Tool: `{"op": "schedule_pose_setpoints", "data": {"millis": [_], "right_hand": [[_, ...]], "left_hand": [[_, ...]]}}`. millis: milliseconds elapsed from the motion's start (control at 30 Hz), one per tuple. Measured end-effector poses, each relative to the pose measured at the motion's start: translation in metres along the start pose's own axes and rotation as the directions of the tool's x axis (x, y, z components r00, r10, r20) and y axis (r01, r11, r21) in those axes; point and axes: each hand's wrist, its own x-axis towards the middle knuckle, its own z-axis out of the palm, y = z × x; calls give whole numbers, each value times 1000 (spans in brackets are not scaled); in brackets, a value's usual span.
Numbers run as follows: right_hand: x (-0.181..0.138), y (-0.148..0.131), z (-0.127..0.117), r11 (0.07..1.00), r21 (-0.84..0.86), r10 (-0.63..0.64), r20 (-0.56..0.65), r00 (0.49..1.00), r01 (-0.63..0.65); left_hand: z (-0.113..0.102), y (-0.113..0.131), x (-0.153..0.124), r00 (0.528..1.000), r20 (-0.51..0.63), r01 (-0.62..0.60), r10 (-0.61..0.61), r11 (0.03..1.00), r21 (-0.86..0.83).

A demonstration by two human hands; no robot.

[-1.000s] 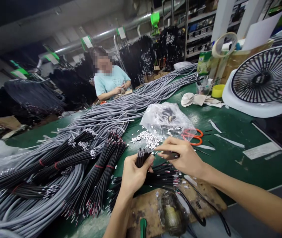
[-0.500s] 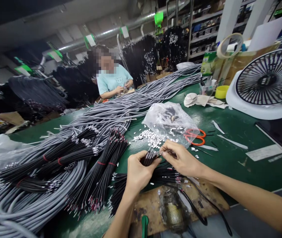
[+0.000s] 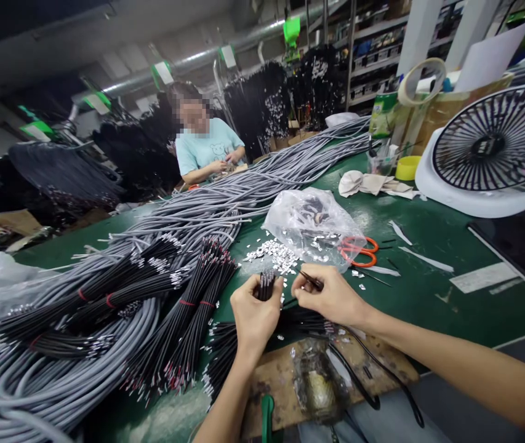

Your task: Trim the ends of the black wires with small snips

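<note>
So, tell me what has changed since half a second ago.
The left hand has tipped its black wires leftward, more upright, and a gap has opened between it and the right hand. The left still grips the wires, the right a thin dark thing. The orange scissors and clear bag stayed put.

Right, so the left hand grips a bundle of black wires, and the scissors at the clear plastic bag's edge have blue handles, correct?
Not quite: the scissors have orange handles, as the head view shows. They do lie at the edge of the clear plastic bag, and the left hand does grip a bundle of black wires.
</note>
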Motion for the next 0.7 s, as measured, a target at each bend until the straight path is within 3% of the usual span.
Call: {"op": "schedule_pose_setpoints", "data": {"millis": [167,400,533,700], "right_hand": [[6,6,-5,999,-7,45,-114,993,-46],[4,0,-7,999,-51,-20,-86,996,16],[5,7,-4,997,-59,44,-61,997,-48],[9,5,-7,991,-125,39,-114,993,-54]], "left_hand": [[-1,2,-1,993,121,22,-14,998,-64],[-1,1,-2,976,215,28,-11,997,-73],[0,2,-3,958,286,36,10,987,-156],[1,-1,0,946,304,201,-114,941,-274]]}}
